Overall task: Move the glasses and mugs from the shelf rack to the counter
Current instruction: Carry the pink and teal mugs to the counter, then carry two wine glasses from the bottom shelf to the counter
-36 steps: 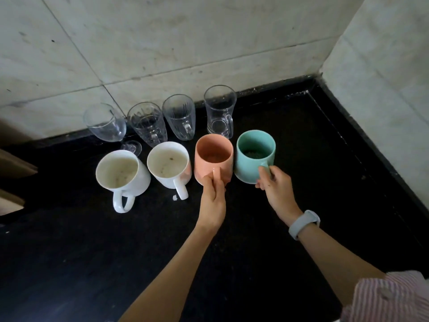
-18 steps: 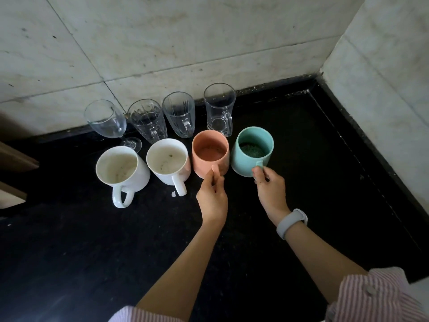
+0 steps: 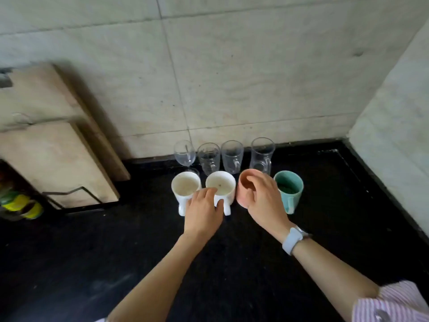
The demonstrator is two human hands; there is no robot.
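Four mugs stand in a row on the black counter (image 3: 232,263): two white mugs (image 3: 185,185) (image 3: 221,182), an orange mug (image 3: 243,189) and a teal mug (image 3: 289,187). Behind them, against the wall, stand a wine glass (image 3: 185,153), two ribbed glasses (image 3: 209,158) (image 3: 232,155) and a clear glass mug (image 3: 262,154). My left hand (image 3: 204,212) lies between the white mugs' handles, fingers spread, fingertips on the second white mug's rim. My right hand (image 3: 264,203) is draped over the orange mug with its fingers curled over the rim, hiding its right side.
The shelf rack (image 3: 58,159) of pale wooden boards on a dark metal frame stands at the left against the tiled wall. Yellow and green items (image 3: 18,203) sit low at its left edge. A side wall (image 3: 394,147) closes the counter's right corner.
My left hand has left the orange mug's handle and moved left to the white mugs. My right hand has left the teal mug and now covers the orange mug. The view has pulled back and tilted up.
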